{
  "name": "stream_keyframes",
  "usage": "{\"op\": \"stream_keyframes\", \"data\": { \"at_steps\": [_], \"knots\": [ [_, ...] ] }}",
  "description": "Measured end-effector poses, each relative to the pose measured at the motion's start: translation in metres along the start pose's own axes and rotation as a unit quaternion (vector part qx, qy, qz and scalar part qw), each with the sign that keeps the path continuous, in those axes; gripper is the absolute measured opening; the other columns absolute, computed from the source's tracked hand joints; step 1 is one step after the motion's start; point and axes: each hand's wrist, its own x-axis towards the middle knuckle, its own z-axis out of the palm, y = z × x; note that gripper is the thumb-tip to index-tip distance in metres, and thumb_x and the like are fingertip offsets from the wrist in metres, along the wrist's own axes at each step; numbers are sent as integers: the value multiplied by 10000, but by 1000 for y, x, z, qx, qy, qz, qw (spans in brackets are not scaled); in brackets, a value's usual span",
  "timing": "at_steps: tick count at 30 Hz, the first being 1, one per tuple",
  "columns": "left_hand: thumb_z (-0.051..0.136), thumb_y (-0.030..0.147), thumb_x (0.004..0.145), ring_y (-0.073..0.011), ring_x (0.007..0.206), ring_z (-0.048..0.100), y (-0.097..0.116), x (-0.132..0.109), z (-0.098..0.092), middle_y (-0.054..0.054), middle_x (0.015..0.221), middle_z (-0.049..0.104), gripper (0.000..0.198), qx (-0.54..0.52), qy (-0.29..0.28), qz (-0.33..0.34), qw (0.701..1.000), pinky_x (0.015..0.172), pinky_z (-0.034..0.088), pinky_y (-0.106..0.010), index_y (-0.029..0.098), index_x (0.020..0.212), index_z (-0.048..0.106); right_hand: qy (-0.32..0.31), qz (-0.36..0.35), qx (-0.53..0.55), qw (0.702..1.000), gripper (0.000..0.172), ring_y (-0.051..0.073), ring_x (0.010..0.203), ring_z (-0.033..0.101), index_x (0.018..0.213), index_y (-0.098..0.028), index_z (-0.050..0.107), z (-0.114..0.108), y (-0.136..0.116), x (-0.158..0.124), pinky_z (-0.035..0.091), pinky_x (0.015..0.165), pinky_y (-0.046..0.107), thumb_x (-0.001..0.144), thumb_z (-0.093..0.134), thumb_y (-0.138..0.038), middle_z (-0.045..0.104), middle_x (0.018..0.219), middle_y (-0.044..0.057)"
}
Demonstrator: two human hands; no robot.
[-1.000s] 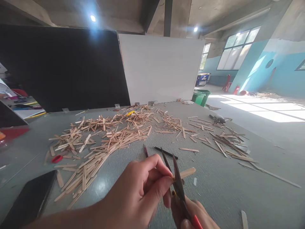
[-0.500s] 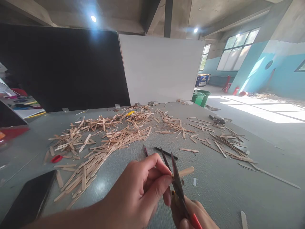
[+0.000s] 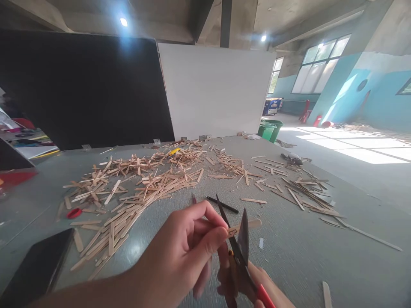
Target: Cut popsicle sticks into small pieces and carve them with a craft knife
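- Grey table (image 3: 295, 248): surface is strewn with heaped loose sticks (image 3: 157, 190).
- Left hand (image 3: 189, 252): a single stick is pinched between thumb and index finger.
- Right hand (image 3: 271, 284): partly hidden; scissors (image 3: 244, 239) with a red handle are gripped, blades parted.
- Held stick (image 3: 253, 224): positioned across the gap between the blades, above the table; dark marks are visible near the fingertips.
- Black rod (image 3: 229, 207): laid on the table beyond the scissors.

scissors (image 3: 239, 256) : blades stand wider apart than before | wooden stick (image 3: 255, 223) : dark marks now show beside left fingers (image 3: 215, 238)
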Motion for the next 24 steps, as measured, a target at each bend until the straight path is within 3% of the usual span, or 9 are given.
{"op": "stream_keyframes", "data": {
  "at_steps": [3,9,18,24],
  "knots": [
    [622,553,1022,-23,370,451,-1,1,2,9,734,687,384,4,-6,-4,1000,357,277,-131,187,923,563,-1,-7,4,1000,784,183,640,494,943,-260,540,0,-6,4,476,647,350,702,516,-1006,577,732,10],
    [629,533,1004,-30,374,442,2,0,6,5,710,680,371,18,5,-24,1000,362,302,-135,185,895,559,-5,-25,4,1000,912,161,567,418,975,-274,522,5,-6,12,423,556,333,645,295,-1094,508,663,-12],
    [623,520,996,-32,368,447,3,1,6,0,707,674,355,22,8,-19,1000,359,293,-138,185,895,560,5,-25,-14,1000,847,168,587,442,927,-270,518,3,-1,10,474,600,348,649,426,-1065,538,692,-4],
    [620,533,998,-28,366,442,1,-1,5,-7,710,681,371,23,11,-27,999,358,279,-138,183,890,558,32,-10,-40,999,687,217,716,586,928,-258,571,4,0,1,539,752,399,804,511,-931,631,815,30]
  ]
}}
